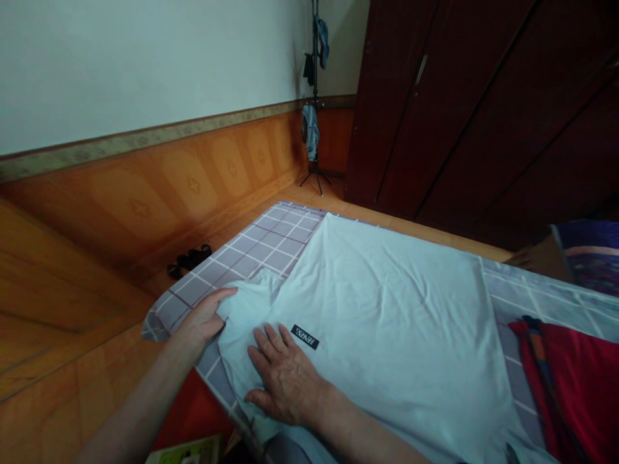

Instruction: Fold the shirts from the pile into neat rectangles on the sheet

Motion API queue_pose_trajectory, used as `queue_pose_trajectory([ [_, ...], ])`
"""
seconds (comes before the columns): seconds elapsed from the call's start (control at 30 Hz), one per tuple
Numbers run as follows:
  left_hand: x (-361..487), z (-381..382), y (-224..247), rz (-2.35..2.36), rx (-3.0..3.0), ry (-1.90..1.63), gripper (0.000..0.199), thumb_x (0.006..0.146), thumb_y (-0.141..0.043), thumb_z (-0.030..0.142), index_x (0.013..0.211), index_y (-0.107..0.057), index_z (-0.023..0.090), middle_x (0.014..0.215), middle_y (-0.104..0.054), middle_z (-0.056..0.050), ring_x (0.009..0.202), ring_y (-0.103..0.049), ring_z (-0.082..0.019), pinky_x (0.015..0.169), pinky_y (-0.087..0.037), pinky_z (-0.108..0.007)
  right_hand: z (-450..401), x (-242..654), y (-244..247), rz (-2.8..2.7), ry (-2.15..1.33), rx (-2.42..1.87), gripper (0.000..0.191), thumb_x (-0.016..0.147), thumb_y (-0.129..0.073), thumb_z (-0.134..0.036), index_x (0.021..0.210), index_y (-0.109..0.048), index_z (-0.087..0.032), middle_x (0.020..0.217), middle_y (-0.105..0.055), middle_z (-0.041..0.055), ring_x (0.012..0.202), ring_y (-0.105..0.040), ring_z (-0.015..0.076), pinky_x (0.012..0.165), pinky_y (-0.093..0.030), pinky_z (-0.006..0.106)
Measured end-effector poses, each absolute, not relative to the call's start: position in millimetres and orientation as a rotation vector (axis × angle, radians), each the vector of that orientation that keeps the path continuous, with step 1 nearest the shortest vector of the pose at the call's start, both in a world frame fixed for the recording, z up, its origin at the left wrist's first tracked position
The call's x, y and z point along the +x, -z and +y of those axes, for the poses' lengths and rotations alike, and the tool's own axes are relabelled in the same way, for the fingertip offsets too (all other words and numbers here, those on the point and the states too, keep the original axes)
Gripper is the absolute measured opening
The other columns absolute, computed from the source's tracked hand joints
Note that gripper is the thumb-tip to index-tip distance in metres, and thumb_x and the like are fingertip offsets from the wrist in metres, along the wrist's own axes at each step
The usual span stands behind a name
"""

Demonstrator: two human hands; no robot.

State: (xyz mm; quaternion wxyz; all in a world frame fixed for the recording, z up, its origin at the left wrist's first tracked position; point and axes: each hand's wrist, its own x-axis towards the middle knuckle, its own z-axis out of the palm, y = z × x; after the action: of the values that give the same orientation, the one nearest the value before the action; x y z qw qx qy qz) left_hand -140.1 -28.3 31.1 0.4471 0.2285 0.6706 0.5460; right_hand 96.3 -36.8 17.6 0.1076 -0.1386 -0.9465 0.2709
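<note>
A pale blue-white shirt (396, 316) lies spread on a grey checked cloth (271, 238), with a small black label (305, 336) near its left part. The sleeve (251, 299) at the left is bunched, and my left hand (207, 316) grips its outer edge between thumb and fingers. My right hand (285, 377) rests palm down on the shirt just below the label, its fingers spread.
Red clothing (580, 380) lies at the right. Beyond the cloth stand a coat rack (315, 77) with garments and a dark red wardrobe (449, 116). Dark shoes (191, 259) are on the floor at left. A red object (191, 412) shows below the near edge.
</note>
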Motion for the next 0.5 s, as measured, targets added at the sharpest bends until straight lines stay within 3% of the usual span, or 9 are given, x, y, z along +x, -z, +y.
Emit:
queue_pose_trajectory([
  [0.1, -132.3, -24.8, -36.1, 1.662, 0.621, -1.37, 0.03, 0.058, -0.074, 0.032, 0.079, -0.059, 0.016, 0.065, -0.064, -0.001, 0.059, -0.062, -0.019, 0.057, -0.049, -0.029, -38.1, 95.3, -11.8, -2.69, -0.843, -0.429, 0.061, 0.089, -0.044, -0.052, 0.134, -0.043, -0.011, 0.147, -0.032, 0.0164, 0.138, -0.02, 0.0285, 0.113, -0.015, 0.048],
  [0.17, -116.3, -28.6, -45.4, 1.775, 0.838, -1.381, 0.03, 0.064, -0.07, 0.034, 0.085, -0.059, 0.016, 0.071, -0.065, 0.0, 0.063, -0.062, -0.018, 0.057, -0.049, -0.027, -36.7, 93.9, -8.3, -2.473, -0.913, -0.53, 0.052, 0.089, -0.045, -0.043, 0.131, -0.045, -0.013, 0.142, -0.041, 0.0149, 0.133, -0.032, 0.0257, 0.11, -0.026, 0.044],
  [0.27, -81.6, -44.1, -63.1, 1.782, 1.431, -1.087, 0.033, 0.072, -0.062, 0.03, 0.103, -0.061, 0.018, 0.106, -0.065, -0.007, 0.099, -0.061, -0.025, 0.079, -0.051, -0.031, -26.2, 93.9, -5.7, -1.886, -1.066, -0.857, 0.042, 0.09, -0.036, -0.034, 0.127, -0.046, -0.017, 0.127, -0.053, 0.013, 0.117, -0.049, 0.0218, 0.099, -0.041, 0.04],
  [0.33, -62.4, -57.0, -70.2, 1.599, 1.785, -0.743, 0.048, 0.074, -0.06, 0.023, 0.122, -0.055, 0.023, 0.132, -0.052, -0.007, 0.121, -0.048, -0.026, 0.097, -0.043, -0.036, -13.5, 96.9, -5.3, -1.531, -1.155, -1.066, 0.04, 0.092, -0.031, -0.037, 0.123, -0.047, -0.017, 0.117, -0.058, 0.0115, 0.107, -0.055, 0.0209, 0.093, -0.045, 0.039],
  [0.4, -54.3, -67.9, -69.6, 1.511, 1.986, -0.509, 0.058, 0.078, -0.056, 0.021, 0.134, -0.044, 0.027, 0.143, -0.042, -0.004, 0.129, -0.04, -0.024, 0.107, -0.035, -0.039, 0.7, 101.2, -4.2, -1.309, -1.224, -1.197, 0.041, 0.09, -0.032, -0.043, 0.118, -0.048, -0.017, 0.111, -0.059, 0.0107, 0.1, -0.057, 0.0206, 0.088, -0.047, 0.038],
  [0.5, -62.7, -79.5, -57.5, 1.637, 2.124, -0.358, 0.057, 0.08, -0.056, 0.024, 0.135, -0.042, 0.025, 0.141, -0.044, -0.006, 0.127, -0.042, -0.024, 0.107, -0.034, -0.04, 16.6, 106.1, 0.9, -1.199, -1.276, -1.261, 0.042, 0.085, -0.04, -0.045, 0.114, -0.048, -0.017, 0.109, -0.059, 0.011, 0.094, -0.058, 0.0206, 0.081, -0.049, 0.036],
])
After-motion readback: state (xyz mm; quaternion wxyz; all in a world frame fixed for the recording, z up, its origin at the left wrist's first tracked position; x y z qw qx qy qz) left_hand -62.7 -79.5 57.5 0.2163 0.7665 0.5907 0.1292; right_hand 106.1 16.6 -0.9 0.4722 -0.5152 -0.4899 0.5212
